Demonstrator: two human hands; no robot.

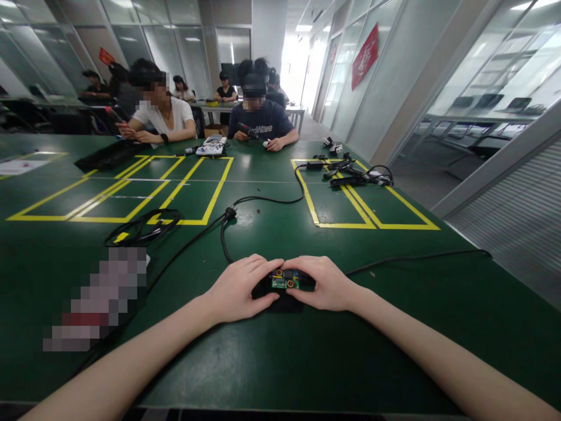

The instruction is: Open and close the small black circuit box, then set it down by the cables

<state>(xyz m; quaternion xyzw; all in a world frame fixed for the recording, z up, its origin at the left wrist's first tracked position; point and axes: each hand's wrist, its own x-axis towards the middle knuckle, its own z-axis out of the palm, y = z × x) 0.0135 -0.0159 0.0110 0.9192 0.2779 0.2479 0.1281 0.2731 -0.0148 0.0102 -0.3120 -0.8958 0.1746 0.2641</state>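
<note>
A small green circuit board [279,283] with copper coils and dark components lies in front of me at the middle of the table. On its left side, my left hand [239,286] is curled with thumb and fingertips at the board's edge. My right hand [328,283] pinches it from the right in the same way. Beneath the board sits a black casing-like piece [284,304], partly covered by the board and my hands. Black cables run out close to both hands.
A coiled black cable [144,228] and a blurred-out object [99,301] lie to the left. Yellow tape outlines [219,190] mark the green table [272,362]. Black adapters and cords [346,175] lie at the far right. Two people sit across, one holding a tool.
</note>
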